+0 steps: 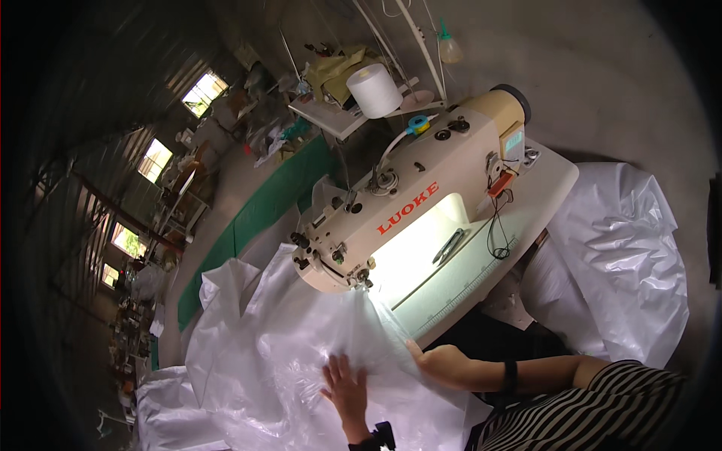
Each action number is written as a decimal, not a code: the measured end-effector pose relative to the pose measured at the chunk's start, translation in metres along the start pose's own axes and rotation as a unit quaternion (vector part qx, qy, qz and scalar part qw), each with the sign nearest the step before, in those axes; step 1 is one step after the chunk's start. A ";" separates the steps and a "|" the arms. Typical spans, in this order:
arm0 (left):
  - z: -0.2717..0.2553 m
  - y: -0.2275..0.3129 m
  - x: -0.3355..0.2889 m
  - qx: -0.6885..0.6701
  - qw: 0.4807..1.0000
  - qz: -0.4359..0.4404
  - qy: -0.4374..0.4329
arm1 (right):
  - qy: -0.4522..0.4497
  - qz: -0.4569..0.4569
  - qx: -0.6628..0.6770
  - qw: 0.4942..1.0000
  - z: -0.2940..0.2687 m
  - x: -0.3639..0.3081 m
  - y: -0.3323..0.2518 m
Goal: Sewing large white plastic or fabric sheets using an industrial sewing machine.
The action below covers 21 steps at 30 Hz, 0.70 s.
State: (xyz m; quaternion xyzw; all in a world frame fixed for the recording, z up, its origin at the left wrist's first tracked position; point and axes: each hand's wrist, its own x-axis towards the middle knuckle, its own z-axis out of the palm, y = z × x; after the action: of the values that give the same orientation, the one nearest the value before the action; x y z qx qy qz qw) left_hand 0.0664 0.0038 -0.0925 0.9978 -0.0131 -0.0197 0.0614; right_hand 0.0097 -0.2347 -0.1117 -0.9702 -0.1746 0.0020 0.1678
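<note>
So we're looking down at a cream industrial sewing machine (410,199) sitting on its pale table (526,203), tilted across the middle of the view. The big sheet of clear white plastic film (278,353) is spread out from about 6 o'clock to 8 o'clock, running up under the needle end of the machine, which sits just left of centre.

Our left hand (346,391) is down at 6 o'clock, fingers spread flat on the film, pressing it, not gripping anything. Our right hand (444,363) is just beside it toward 5 o'clock, at the table's near edge, resting on the film's edge with fingers loosely curled. We honestly can't tell if it's pinching the film or just lying on it.

A white cone of thread (374,90) stands at 12 o'clock behind the machine. More white plastic (624,255) is bunched at 3 o'clock. A pair of scissors (450,244) lies on the lit table bed under the machine arm.
</note>
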 end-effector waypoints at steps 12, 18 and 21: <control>0.011 -0.034 0.140 -0.005 0.999 0.017 0.031 | 0.014 0.083 0.133 0.988 -0.014 0.109 0.023; -0.032 -0.038 0.148 -0.022 0.997 0.080 0.012 | -0.043 0.098 0.304 0.947 -0.024 0.032 0.039; -0.029 -0.039 0.067 -0.287 0.929 0.201 0.115 | 0.067 0.016 0.572 0.817 -0.006 -0.032 0.042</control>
State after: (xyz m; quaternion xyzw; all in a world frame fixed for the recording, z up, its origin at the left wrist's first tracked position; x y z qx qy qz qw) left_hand 0.1350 0.0437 -0.0711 0.9094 -0.2003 0.1046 0.3493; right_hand -0.0062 -0.2846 -0.1214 -0.6995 -0.1151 0.0390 0.7042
